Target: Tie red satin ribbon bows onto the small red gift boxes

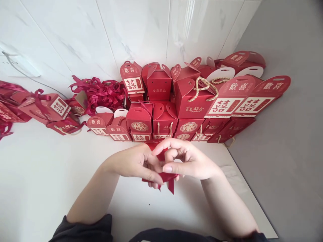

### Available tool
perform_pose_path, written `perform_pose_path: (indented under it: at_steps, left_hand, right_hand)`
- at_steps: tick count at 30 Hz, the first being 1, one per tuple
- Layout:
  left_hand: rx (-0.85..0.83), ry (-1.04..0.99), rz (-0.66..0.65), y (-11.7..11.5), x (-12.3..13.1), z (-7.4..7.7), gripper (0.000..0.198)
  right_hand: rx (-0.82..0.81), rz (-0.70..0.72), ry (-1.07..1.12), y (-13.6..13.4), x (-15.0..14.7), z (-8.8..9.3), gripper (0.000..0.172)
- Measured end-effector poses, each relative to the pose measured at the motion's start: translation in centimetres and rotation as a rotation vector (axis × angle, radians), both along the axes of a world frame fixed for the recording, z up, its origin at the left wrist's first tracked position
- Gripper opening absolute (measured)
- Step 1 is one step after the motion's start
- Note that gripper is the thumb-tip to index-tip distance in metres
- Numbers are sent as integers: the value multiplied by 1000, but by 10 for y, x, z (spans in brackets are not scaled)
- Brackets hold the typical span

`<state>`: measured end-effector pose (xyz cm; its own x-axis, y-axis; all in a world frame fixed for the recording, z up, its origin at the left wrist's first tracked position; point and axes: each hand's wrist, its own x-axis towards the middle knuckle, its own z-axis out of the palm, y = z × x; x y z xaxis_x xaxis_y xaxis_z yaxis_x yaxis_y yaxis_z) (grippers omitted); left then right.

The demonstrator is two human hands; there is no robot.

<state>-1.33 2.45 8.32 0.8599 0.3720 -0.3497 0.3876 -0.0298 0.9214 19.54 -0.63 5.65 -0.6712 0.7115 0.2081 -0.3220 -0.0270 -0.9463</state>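
- Seen from above: two bare hands meeting over a white table (45, 188), forearms reaching in from the bottom edge, dark sleeves at the elbows.
- Left hand (137, 163) curled, fingers pinching a red ribbon (168, 178) from the left side.
- Right hand (189, 161) also curled, thumb and fingers closed on the same ribbon, fingertips touching those of the left hand.
- Ribbon mostly hidden between the fingers; cut tails hanging just below the hands, another bit of red showing above them. Possibly a small box held beneath, but too covered to tell.
- Behind the hands, near the wall: stacked red gift boxes (164, 117) with gold print, several with rope handles, upper flaps open on some.
- Far right of the stack: larger red boxes (242, 101) with white labels, lying tilted.
- Left of the stack: loose heap of red ribbons (98, 92), then more red boxes (47, 107) tied with ribbon, lying on their sides.
- White marbled wall (113, 33) behind; grey floor (290, 151) to the right of the table.
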Motion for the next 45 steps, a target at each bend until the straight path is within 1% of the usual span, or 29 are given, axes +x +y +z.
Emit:
perform_pose_path:
  at_steps: [2, 3, 5, 6, 7, 9, 10, 11, 14, 15, 18, 20, 21, 24, 25, 26, 27, 29, 30, 33, 35, 37, 38, 39, 40, 41, 43, 44, 45]
  left_hand:
    - [90, 40, -114, 3, -3, 1, 21]
    - [118, 55, -149, 4, -5, 2, 19]
    - [114, 57, -167, 6, -9, 5, 16]
    - [89, 48, -167, 7, -9, 6, 16]
    - [56, 37, -172, 7, -9, 6, 22]
    - [-22, 35, -186, 6, -6, 5, 41]
    - [-67, 44, -182, 6, -4, 3, 47]
    - [-114, 50, -165, 6, -1, 0, 47]
    - [-243, 44, -76, 6, 6, -6, 33]
    - [-281, 24, -63, 6, 7, -8, 34]
    - [-373, -60, -63, 9, 8, -10, 52]
    - [-356, -92, -3, 10, 7, -9, 56]
    - [-312, -89, 68, 10, 7, -8, 57]
    - [-125, -14, 382, 10, 6, -7, 60]
    - [-83, 13, 474, 10, 6, -7, 58]
    - [-56, 32, 531, 10, 6, -8, 55]
    - [-46, 33, 559, 10, 7, -9, 51]
    - [-74, -12, 561, 11, 7, -12, 43]
    - [-102, -46, 553, 12, 8, -13, 40]
    - [-179, -141, 556, 15, 7, -16, 37]
    - [-220, -198, 525, 17, 5, -18, 37]
    - [-271, -276, 470, 17, 2, -20, 37]
    - [-287, -329, 457, 17, 0, -22, 36]
    - [-287, -385, 460, 17, -2, -23, 35]
    - [-266, -442, 478, 16, -3, -24, 35]
    - [-226, -488, 505, 16, -4, -24, 36]
    - [-120, -513, 547, 14, -4, -23, 40]
    - [-62, -488, 556, 14, -3, -22, 41]
    - [1, -445, 566, 13, -2, -20, 42]
  right_hand:
    - [18, -4, 17, 1, 6, 3, 25]
    - [31, -25, 14, 2, 9, 5, 23]
    - [56, -85, -16, 3, 14, 8, 18]
    - [65, -117, -40, 3, 15, 9, 16]
    - [76, -144, -68, 3, 15, 10, 15]
    - [110, -191, -112, 3, 14, 9, 15]
    - [136, -215, -125, 3, 13, 8, 15]
    - [167, -241, -133, 3, 11, 7, 15]
    - [286, -345, -125, 2, 10, 3, 11]
    - [334, -378, -115, 2, 11, 2, 11]
    - [493, -420, -147, 2, 18, 5, 13]
    - [609, -408, -272, 1, 24, 10, 16]
    - [662, -404, -351, 1, 26, 13, 15]
    - [795, -448, -582, 0, 32, 17, 13]
    - [841, -492, -660, 1, 33, 16, 15]
    - [898, -547, -738, 2, 33, 14, 17]
    - [965, -612, -812, 3, 32, 11, 19]
    - [1127, -771, -903, 6, 31, 6, 18]
    - [1211, -862, -914, 9, 30, 3, 16]
    - [1426, -1129, -877, 15, 28, -2, 13]
    - [1504, -1234, -869, 18, 29, -3, 17]
    - [1490, -1263, -910, 21, 29, -5, 20]
    - [1443, -1237, -939, 23, 29, -6, 20]
    - [1371, -1166, -969, 23, 29, -6, 18]
    - [1281, -1047, -987, 23, 28, -7, 16]
    - [1178, -882, -982, 22, 27, -6, 17]
    - [952, -489, -892, 19, 23, -4, 23]
    - [848, -314, -813, 16, 21, -2, 25]
    - [759, -174, -718, 13, 19, 0, 24]
